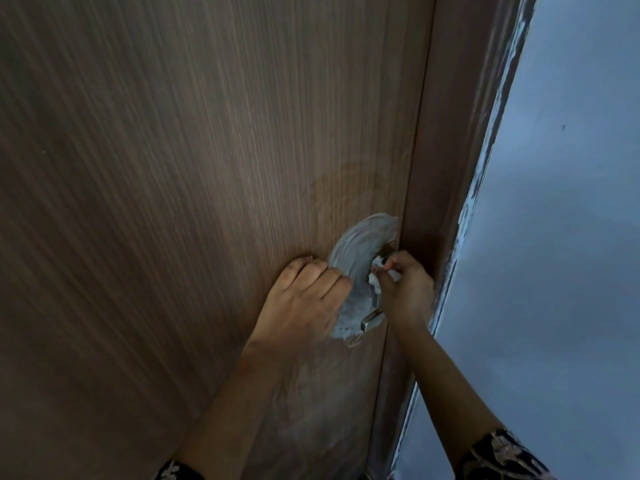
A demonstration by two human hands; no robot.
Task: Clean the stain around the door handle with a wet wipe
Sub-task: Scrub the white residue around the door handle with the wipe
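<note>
Landmark: the door handle [372, 315], a metal lever projecting from the wooden door [207, 168] close to its latch edge.
Stain: a pale grey smear [360, 247] is curving over the top of the door handle and running down its left side; it is looking largely uncleared.
Wet wipe: the white wipe [377, 271] is sitting bunched just above the door handle, against the right part of the stain.
Right hand: the right hand [407, 292] is reaching in from the frame side of the door handle, its grip clenched on the wet wipe; bunching it probably concentrates pressure on a small patch.
Left hand: the left hand [304, 299] is resting on the door just left of the door handle, fingers curled and touching the stain's edge, grip holding nothing; it appears to be bracing the door against the rubbing force.
Step in hand: scrubbing is apparently starting next to the lever base.
Next requirement: strokes following the stain's curve around the door handle.
Risk: the door frame [450, 168], immediately right of the door handle, is leaving little room for knuckles.
</note>
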